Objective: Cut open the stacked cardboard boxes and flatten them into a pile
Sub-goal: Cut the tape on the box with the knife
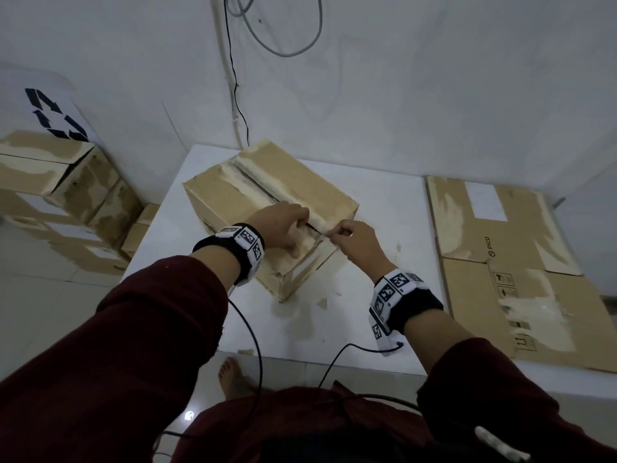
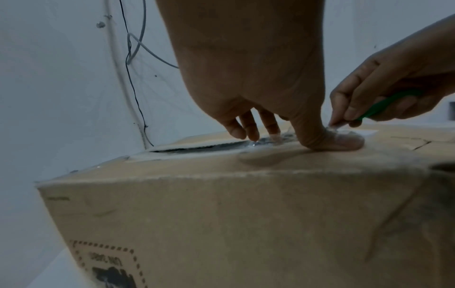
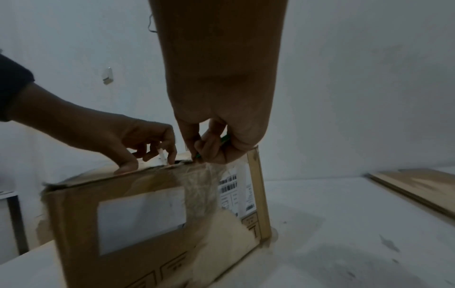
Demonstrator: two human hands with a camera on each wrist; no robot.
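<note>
Head view: a cardboard box (image 1: 267,208) sat at the centre of the frame on the white surface (image 1: 384,228), its top seam partly split. The left hand (image 1: 283,225) pressed down on the top beside the seam, fingers spread and fairly straight. The right hand (image 1: 354,237), just right of it, had its fingers curled round a thin cutter (image 1: 325,232) aimed at the seam. Flattened cardboard (image 1: 510,265) lay at the right of the frame, and stacked boxes (image 1: 63,202) stood at the left.

Left wrist view: the thumb (image 2: 329,139) lay flat on the box top (image 2: 221,214), the fingertips (image 2: 251,134) touching the dark open slit. At the right edge, the right hand (image 2: 393,85) gripped a green-handled cutter (image 2: 384,105), its tip down at clear tape by the thumb.

Right wrist view: the right hand (image 3: 216,140) in the centre was closed round the green cutter (image 3: 222,139) at the box's upper edge (image 3: 147,224). The left hand (image 3: 128,140) came in from the left, thumb pressing on the top.
</note>
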